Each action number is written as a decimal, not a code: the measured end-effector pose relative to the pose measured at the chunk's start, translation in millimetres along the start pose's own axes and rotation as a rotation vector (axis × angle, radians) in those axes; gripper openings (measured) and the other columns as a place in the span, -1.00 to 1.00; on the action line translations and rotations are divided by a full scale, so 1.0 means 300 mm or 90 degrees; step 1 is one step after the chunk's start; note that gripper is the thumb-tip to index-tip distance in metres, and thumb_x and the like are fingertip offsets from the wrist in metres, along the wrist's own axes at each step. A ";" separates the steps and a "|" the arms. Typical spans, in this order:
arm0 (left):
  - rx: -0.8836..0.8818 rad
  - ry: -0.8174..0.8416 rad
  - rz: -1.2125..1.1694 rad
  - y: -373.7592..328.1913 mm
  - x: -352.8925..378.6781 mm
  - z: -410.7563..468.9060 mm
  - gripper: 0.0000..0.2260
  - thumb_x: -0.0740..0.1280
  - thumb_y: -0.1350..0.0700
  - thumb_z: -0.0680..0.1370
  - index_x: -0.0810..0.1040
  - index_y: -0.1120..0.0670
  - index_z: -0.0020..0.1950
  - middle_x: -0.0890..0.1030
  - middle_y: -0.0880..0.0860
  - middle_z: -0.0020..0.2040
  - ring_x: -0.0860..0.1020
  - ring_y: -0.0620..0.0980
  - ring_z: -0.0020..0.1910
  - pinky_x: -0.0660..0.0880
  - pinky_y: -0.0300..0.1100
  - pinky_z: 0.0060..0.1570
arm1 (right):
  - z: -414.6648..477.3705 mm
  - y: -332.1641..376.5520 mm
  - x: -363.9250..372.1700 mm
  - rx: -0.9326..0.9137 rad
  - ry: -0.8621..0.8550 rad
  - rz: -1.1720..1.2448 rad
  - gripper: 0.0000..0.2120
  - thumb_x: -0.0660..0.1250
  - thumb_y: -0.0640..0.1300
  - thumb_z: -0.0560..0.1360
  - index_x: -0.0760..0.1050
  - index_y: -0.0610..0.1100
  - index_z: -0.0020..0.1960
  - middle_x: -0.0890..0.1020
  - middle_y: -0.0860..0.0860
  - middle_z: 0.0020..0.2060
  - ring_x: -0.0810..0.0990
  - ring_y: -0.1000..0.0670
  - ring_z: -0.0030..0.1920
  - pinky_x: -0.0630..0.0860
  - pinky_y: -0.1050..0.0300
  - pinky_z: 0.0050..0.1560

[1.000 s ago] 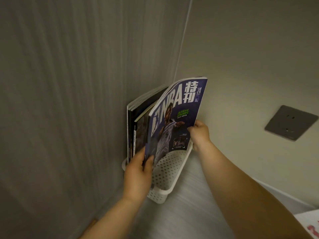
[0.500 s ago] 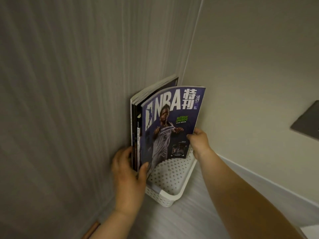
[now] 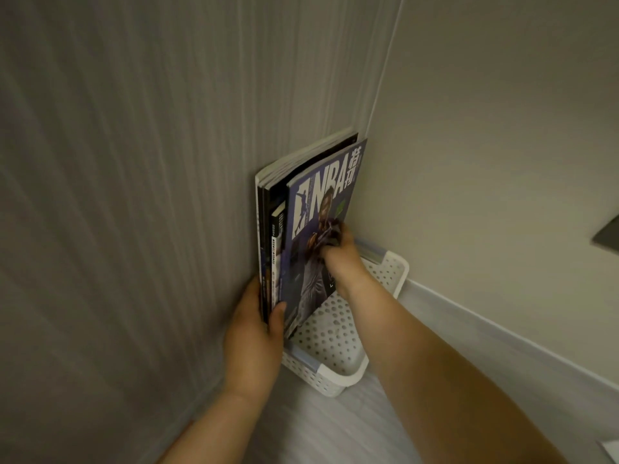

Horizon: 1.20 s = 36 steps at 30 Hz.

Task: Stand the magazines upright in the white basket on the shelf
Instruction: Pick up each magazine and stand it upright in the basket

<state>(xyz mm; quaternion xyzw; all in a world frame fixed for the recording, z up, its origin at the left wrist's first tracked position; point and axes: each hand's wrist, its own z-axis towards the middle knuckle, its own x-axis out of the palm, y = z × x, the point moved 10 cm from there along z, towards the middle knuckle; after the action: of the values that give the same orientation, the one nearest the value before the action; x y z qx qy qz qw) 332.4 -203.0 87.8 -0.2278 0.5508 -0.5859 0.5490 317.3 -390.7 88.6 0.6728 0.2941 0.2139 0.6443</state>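
A white perforated basket (image 3: 338, 376) sits on the grey shelf in the corner. Several magazines (image 3: 273, 249) stand upright in its left side, against the side panel. The front one is a purple NBA magazine (image 3: 310, 229), nearly upright. My left hand (image 3: 254, 336) clasps the near edges of the stack, thumb on the NBA cover and fingers behind the pile. My right hand (image 3: 338, 256) presses flat against the NBA cover around its middle, pushing it towards the stack. The magazines' bottom edges are hidden inside the basket.
The grey ribbed side panel (image 3: 134, 229) rises on the left, and the plain back wall (image 3: 485, 145) on the right. A dark wall plate (image 3: 608, 237) shows at the right edge. The right half of the basket holds no magazines.
The NBA magazine has swung from a lean to nearly upright against the stack. My right hand moved from its right edge onto the cover. My left hand closed around the stack's near edges.
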 end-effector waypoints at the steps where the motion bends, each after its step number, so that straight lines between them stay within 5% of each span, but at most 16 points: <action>1: -0.002 0.004 -0.001 0.003 0.000 0.000 -0.63 0.27 0.25 0.48 0.38 0.14 0.28 0.56 0.13 0.19 0.52 0.08 0.16 0.41 -0.15 0.14 | -0.006 0.002 0.002 -0.007 0.002 -0.002 -0.61 0.11 -0.37 0.50 0.28 -0.17 0.31 0.48 -0.19 0.22 0.47 -0.05 0.09 0.40 0.12 0.14; 6: -0.009 0.032 -0.031 -0.010 0.015 0.007 -0.57 0.39 0.17 0.40 0.41 0.03 0.24 0.57 -0.05 0.08 0.54 -0.05 0.08 0.43 -0.18 0.06 | -0.038 -0.025 0.019 0.010 0.043 -0.054 -0.44 0.16 -0.35 0.46 0.17 -0.06 0.41 0.42 -0.16 0.32 0.41 -0.15 0.29 0.35 -0.15 0.34; 11: -0.030 -0.032 0.059 -0.021 0.006 0.025 -0.63 0.38 0.19 0.41 0.43 0.16 0.19 0.62 0.18 0.09 0.58 0.18 0.04 0.48 -0.08 -0.03 | -0.065 -0.015 0.035 0.014 0.068 -0.035 -0.33 0.14 -0.36 0.49 -0.06 -0.06 0.48 0.28 -0.14 0.42 0.29 -0.13 0.39 0.27 -0.13 0.40; 21: -0.016 -0.038 0.034 -0.009 -0.004 0.018 -0.63 0.37 0.24 0.41 0.44 0.15 0.20 0.60 0.16 0.11 0.57 0.12 0.07 0.38 -0.24 -0.06 | -0.125 0.027 0.027 -0.028 0.091 -0.042 -0.42 0.15 -0.39 0.50 0.05 -0.13 0.45 0.33 -0.14 0.39 0.32 -0.08 0.37 0.25 0.03 0.41; 24: -0.004 -0.032 0.007 -0.020 -0.021 -0.012 -0.58 0.38 0.27 0.40 0.42 0.14 0.24 0.58 0.15 0.16 0.53 0.04 0.12 0.39 -0.18 0.05 | -0.157 0.037 -0.011 -0.043 0.084 -0.045 -0.50 0.21 -0.32 0.49 0.21 -0.06 0.37 0.45 -0.08 0.25 0.41 -0.07 0.30 0.33 -0.01 0.36; 27: -0.011 -0.052 0.054 -0.032 -0.069 -0.078 -0.55 0.38 0.26 0.41 0.38 0.22 0.28 0.51 0.22 0.23 0.46 0.14 0.21 0.36 -0.06 0.18 | -0.195 0.016 -0.094 -0.022 0.057 -0.057 -0.47 0.20 -0.29 0.50 0.15 -0.06 0.42 0.41 -0.01 0.21 0.39 0.06 0.19 0.32 0.13 0.26; 31: 0.116 -0.041 0.192 -0.140 -0.100 -0.195 -0.73 0.34 0.22 0.38 0.54 0.29 0.05 0.59 0.31 0.04 0.53 0.31 0.04 0.37 -0.04 0.09 | -0.296 -0.021 -0.249 -0.002 -0.003 -0.120 -0.46 0.12 -0.33 0.50 0.11 -0.06 0.43 0.32 -0.04 0.36 0.35 0.01 0.27 0.31 0.19 0.15; 36: 0.189 0.101 0.136 -0.293 0.036 -0.391 -0.83 0.31 0.28 0.35 0.59 0.26 -0.10 0.64 0.25 -0.11 0.57 0.26 -0.08 0.37 -0.18 -0.03 | -0.513 -0.054 -0.522 -0.019 -0.101 -0.203 -0.53 0.12 -0.36 0.48 0.25 -0.12 0.36 0.42 -0.10 0.31 0.41 -0.08 0.26 0.36 0.10 0.21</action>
<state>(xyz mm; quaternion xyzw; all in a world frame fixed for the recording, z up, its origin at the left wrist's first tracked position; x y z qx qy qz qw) 192.4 -184.6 128.8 -0.0378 0.5210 -0.6155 0.5902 97.7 -381.9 98.8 0.6229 0.3421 0.0598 0.7010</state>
